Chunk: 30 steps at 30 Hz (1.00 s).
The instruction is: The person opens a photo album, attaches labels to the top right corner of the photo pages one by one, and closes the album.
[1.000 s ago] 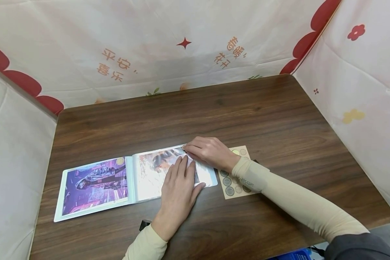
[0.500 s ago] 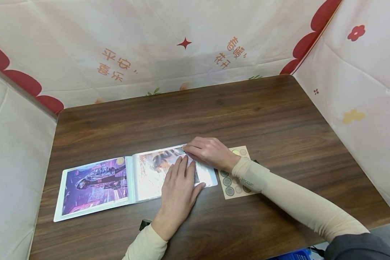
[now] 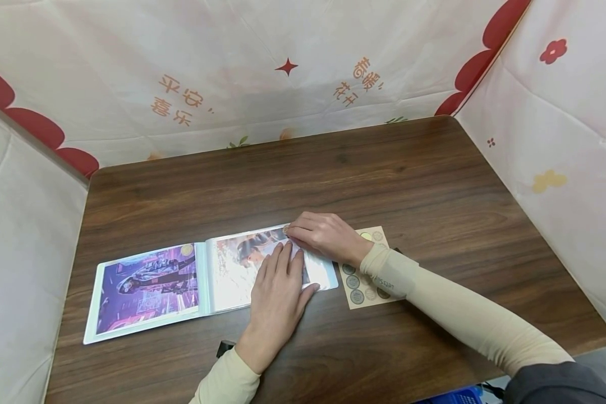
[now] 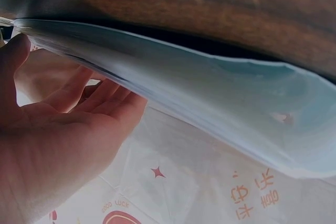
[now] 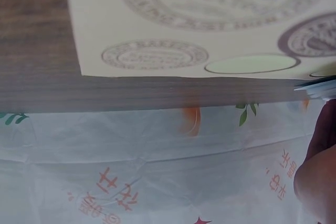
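An open photo album (image 3: 204,280) lies on the table, with a purple picture (image 3: 148,289) in its left sleeve and a portrait photo (image 3: 232,275) in its right one. My left hand (image 3: 279,289) rests on the right page with fingers extended. Up at that page's top edge, my right hand (image 3: 328,235) has its bent fingertips together on a small round sticker (image 3: 285,229). The left wrist view shows the palm side of the left hand (image 4: 68,124) along the album's edge. Only part of the right hand (image 5: 317,179) enters the right wrist view.
A beige sheet of round stickers (image 3: 356,283) lies right of the album, partly beneath the right forearm. One gold sticker (image 3: 187,250) marks the purple picture's corner. Printed cloth (image 3: 283,95) surrounds the wooden table (image 3: 409,163). A blue object (image 3: 454,395) shows below the front edge.
The right fingertips have shifted very slightly at the sticker, showing a bit more of it. The left hand, album and sticker sheet stay where they were.
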### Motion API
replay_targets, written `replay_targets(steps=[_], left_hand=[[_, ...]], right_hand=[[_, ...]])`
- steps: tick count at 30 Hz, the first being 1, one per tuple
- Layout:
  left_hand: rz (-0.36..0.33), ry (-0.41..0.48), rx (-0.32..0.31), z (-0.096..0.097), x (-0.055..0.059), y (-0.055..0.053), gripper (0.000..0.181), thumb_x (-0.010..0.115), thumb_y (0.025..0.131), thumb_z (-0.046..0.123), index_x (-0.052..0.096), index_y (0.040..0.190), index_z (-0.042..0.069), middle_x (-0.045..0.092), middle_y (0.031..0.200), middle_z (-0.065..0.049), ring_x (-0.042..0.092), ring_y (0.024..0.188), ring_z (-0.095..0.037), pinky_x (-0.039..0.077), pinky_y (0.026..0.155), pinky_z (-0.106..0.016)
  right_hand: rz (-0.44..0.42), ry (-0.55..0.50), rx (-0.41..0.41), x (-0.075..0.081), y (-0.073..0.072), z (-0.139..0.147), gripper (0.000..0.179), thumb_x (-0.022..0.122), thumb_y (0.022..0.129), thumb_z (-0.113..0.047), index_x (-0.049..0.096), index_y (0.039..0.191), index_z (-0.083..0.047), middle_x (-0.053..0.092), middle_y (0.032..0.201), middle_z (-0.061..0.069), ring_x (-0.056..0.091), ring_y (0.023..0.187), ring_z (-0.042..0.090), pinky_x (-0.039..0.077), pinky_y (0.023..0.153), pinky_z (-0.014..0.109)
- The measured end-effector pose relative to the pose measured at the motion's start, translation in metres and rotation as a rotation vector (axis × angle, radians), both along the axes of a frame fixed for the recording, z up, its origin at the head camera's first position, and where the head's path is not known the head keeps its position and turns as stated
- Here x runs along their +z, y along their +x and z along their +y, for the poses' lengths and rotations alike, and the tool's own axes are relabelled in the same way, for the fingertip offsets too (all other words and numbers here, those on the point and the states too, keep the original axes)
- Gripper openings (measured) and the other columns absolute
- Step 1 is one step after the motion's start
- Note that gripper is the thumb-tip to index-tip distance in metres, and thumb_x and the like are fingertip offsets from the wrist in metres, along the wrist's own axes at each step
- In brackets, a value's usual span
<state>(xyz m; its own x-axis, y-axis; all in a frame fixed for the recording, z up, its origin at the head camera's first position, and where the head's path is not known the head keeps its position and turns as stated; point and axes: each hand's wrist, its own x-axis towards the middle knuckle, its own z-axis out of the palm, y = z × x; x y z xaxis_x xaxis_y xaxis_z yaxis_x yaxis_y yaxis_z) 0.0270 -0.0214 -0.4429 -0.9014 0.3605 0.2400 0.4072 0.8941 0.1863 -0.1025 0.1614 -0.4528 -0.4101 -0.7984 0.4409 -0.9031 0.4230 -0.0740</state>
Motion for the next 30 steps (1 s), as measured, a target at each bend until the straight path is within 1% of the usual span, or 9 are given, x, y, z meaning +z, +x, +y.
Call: replay_targets(steps=[5, 12, 19, 23, 30], left_hand=[[0.005, -0.006, -0.002, 0.0002, 0.0004, -0.0001, 0.072, 0.077, 0.098, 0.053, 0.060, 0.148, 0.004, 0.058, 0.157, -0.022, 0.054, 0.150, -0.038, 0.049, 0.121, -0.053], [0.002, -0.011, -0.001, 0.0002, 0.0011, 0.0006, 0.072, 0.076, 0.099, 0.053, 0.060, 0.150, 0.004, 0.058, 0.157, -0.022, 0.054, 0.150, -0.038, 0.049, 0.120, -0.054], [-0.001, -0.005, 0.001, 0.0006, 0.0008, 0.0005, 0.072, 0.076, 0.099, 0.052, 0.059, 0.151, 0.005, 0.058, 0.158, -0.022, 0.054, 0.150, -0.038, 0.049, 0.121, -0.054], [-0.001, -0.002, 0.000, 0.0010, 0.0002, 0.0005, 0.073, 0.076, 0.099, 0.052, 0.059, 0.151, 0.004, 0.058, 0.158, -0.022, 0.053, 0.151, -0.038, 0.049, 0.120, -0.054], [0.010, -0.013, 0.007, 0.0012, 0.0000, 0.0000, 0.073, 0.076, 0.098, 0.054, 0.060, 0.150, 0.004, 0.058, 0.157, -0.022, 0.054, 0.150, -0.038, 0.049, 0.120, -0.053]], right_hand=[[0.003, 0.013, -0.001, -0.0002, -0.0007, 0.0003, 0.022, 0.072, 0.104, -0.014, 0.079, 0.124, -0.009, 0.080, 0.118, 0.002, 0.075, 0.110, 0.016, 0.065, 0.093, 0.032], [-0.004, 0.073, -0.008, 0.0023, 0.0007, 0.0015, 0.024, 0.072, 0.104, -0.012, 0.078, 0.127, -0.009, 0.078, 0.122, 0.002, 0.072, 0.115, 0.016, 0.064, 0.096, 0.033], [-0.047, 0.072, -0.031, 0.0038, 0.0013, 0.0003, 0.023, 0.069, 0.107, -0.017, 0.077, 0.127, -0.009, 0.078, 0.123, 0.002, 0.072, 0.117, 0.015, 0.063, 0.098, 0.032], [-0.051, 0.073, -0.031, 0.0040, 0.0013, 0.0000, 0.024, 0.070, 0.107, -0.017, 0.077, 0.128, -0.009, 0.078, 0.123, 0.003, 0.072, 0.116, 0.016, 0.063, 0.098, 0.033], [-0.052, 0.094, -0.027, 0.0052, 0.0011, -0.0013, 0.027, 0.068, 0.107, -0.011, 0.075, 0.132, -0.008, 0.076, 0.127, 0.004, 0.069, 0.120, 0.018, 0.062, 0.100, 0.033]])
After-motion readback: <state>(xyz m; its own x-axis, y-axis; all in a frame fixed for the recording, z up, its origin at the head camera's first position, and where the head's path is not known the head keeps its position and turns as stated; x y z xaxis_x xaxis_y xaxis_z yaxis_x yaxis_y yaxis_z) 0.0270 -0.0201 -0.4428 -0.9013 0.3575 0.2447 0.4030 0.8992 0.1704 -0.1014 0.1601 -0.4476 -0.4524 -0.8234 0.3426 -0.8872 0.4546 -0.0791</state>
